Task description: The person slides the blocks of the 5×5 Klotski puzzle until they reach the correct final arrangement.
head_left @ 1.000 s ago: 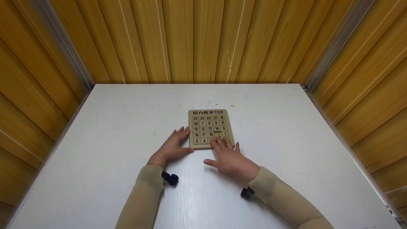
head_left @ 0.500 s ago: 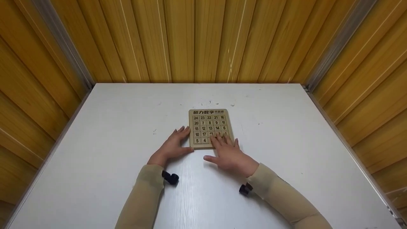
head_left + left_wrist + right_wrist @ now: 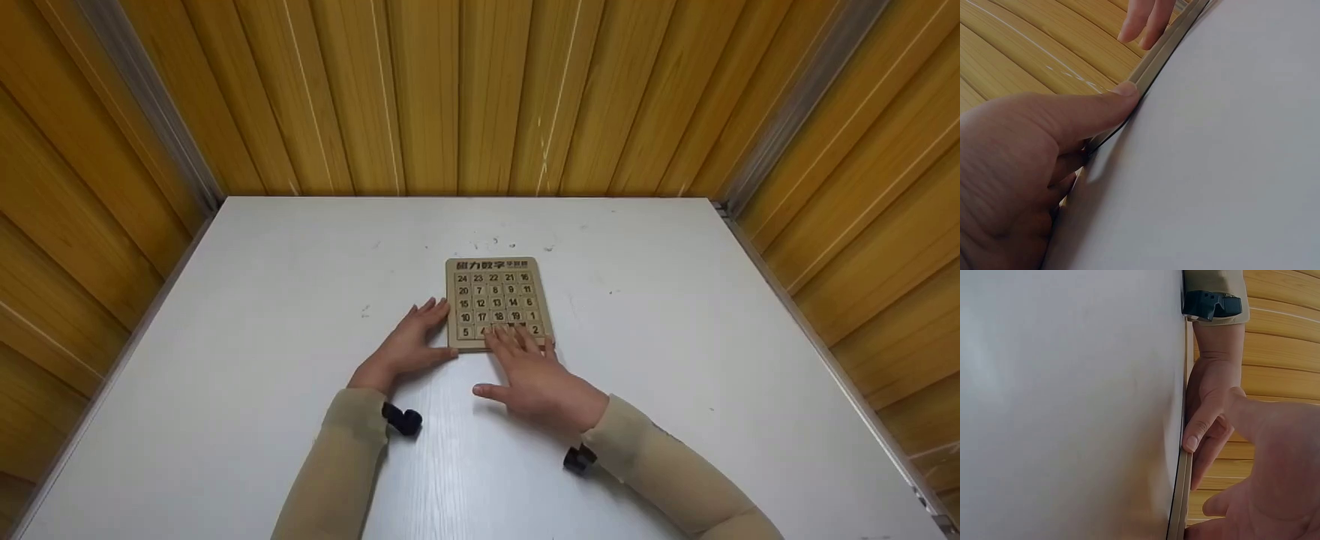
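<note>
A wooden number slide puzzle (image 3: 496, 303) lies flat on the white table, with numbered square tiles in rows and printed characters along its top. At its lower left corner my left hand (image 3: 405, 345) holds the frame, thumb on the front edge and fingers along the left side. My right hand (image 3: 544, 379) lies over the lower right, its extended fingertips touching the bottom row and covering some tiles there. A dark gap shows below tile 19. In the left wrist view, the left thumb (image 3: 1095, 112) presses the puzzle's edge (image 3: 1165, 53).
The white table (image 3: 300, 255) surrounds the puzzle and carries small marks beyond it. Yellow wood-look panels (image 3: 480, 97) rise behind and at both sides. Each sleeve has a black wrist camera (image 3: 403, 420) at the cuff.
Tile 19 has slid up into the gap beneath 14, pushed by my right fingers. The right hand then drew back down and slightly left to the bottom row. The left hand stays put.
</note>
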A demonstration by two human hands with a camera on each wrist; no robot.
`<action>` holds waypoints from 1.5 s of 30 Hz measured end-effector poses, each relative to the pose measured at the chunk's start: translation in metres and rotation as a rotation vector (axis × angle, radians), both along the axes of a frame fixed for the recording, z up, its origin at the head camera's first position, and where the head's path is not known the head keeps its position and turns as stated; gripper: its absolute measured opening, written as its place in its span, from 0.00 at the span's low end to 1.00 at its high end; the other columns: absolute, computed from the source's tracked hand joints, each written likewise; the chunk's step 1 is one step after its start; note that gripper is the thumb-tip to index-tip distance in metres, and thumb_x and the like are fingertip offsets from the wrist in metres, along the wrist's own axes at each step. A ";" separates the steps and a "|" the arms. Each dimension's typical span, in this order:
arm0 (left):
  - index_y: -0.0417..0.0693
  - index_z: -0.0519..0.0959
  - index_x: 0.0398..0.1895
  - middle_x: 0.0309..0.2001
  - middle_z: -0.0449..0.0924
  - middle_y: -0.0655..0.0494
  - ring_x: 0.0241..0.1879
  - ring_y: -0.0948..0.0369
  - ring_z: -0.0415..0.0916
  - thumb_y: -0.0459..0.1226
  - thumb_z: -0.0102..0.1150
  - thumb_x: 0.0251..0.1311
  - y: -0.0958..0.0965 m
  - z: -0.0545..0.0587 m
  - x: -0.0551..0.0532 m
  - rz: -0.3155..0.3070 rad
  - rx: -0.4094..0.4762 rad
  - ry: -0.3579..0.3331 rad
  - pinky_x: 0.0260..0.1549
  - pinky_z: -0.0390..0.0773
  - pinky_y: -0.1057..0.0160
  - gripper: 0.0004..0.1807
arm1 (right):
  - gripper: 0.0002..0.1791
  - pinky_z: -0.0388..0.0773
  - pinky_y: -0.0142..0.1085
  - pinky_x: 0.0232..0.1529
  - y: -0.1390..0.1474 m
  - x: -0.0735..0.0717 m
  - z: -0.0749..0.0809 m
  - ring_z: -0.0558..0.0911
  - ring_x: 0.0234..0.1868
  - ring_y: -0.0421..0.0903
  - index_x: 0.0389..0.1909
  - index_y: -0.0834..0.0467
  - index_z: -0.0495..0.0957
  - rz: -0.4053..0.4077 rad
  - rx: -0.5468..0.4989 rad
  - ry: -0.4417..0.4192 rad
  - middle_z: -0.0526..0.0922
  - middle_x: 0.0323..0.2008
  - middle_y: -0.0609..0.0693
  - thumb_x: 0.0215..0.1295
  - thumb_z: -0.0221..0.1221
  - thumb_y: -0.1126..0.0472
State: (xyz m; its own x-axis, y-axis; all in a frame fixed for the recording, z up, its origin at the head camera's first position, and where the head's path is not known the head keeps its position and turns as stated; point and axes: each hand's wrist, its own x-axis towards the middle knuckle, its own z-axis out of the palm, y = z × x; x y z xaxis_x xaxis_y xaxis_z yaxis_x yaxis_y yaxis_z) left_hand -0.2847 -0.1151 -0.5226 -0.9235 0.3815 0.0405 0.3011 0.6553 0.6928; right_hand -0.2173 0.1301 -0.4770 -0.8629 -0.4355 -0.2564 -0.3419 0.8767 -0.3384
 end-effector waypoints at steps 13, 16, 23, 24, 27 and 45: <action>0.47 0.58 0.80 0.82 0.52 0.50 0.84 0.47 0.42 0.45 0.75 0.57 0.000 -0.001 0.000 0.009 0.020 -0.017 0.83 0.41 0.43 0.50 | 0.55 0.30 0.68 0.80 0.013 0.000 0.002 0.34 0.85 0.58 0.84 0.46 0.38 -0.035 0.027 0.006 0.39 0.85 0.49 0.68 0.50 0.25; 0.46 0.59 0.80 0.82 0.53 0.50 0.84 0.48 0.43 0.44 0.75 0.57 0.000 -0.002 -0.001 0.001 0.030 -0.008 0.83 0.40 0.44 0.50 | 0.54 0.29 0.68 0.80 0.017 0.000 0.002 0.33 0.85 0.57 0.84 0.45 0.38 -0.045 0.029 -0.003 0.39 0.85 0.49 0.68 0.51 0.25; 0.48 0.58 0.80 0.82 0.53 0.52 0.84 0.48 0.41 0.45 0.74 0.57 0.000 -0.001 0.000 0.023 0.048 -0.049 0.84 0.40 0.44 0.50 | 0.54 0.29 0.70 0.79 0.018 -0.003 0.003 0.33 0.85 0.58 0.84 0.47 0.40 -0.040 0.030 -0.003 0.41 0.85 0.51 0.69 0.51 0.26; 0.50 0.58 0.81 0.82 0.53 0.54 0.84 0.47 0.40 0.45 0.74 0.57 0.001 -0.001 0.000 0.032 0.046 -0.059 0.83 0.40 0.44 0.50 | 0.54 0.29 0.70 0.79 0.017 -0.003 0.003 0.33 0.85 0.59 0.84 0.48 0.41 -0.038 0.027 0.001 0.42 0.84 0.53 0.69 0.51 0.27; 0.51 0.58 0.81 0.83 0.52 0.55 0.84 0.47 0.39 0.46 0.74 0.57 0.001 0.000 0.000 0.044 0.039 -0.072 0.83 0.41 0.43 0.51 | 0.54 0.29 0.69 0.80 0.012 -0.003 0.003 0.33 0.85 0.59 0.84 0.48 0.41 -0.035 0.032 0.004 0.42 0.84 0.54 0.68 0.51 0.26; 0.44 0.58 0.80 0.81 0.54 0.48 0.84 0.49 0.44 0.45 0.73 0.57 -0.001 0.000 -0.001 -0.013 0.015 0.000 0.84 0.39 0.46 0.50 | 0.55 0.30 0.70 0.79 -0.030 0.003 0.003 0.33 0.84 0.62 0.84 0.51 0.41 0.025 0.099 0.011 0.35 0.84 0.54 0.68 0.49 0.25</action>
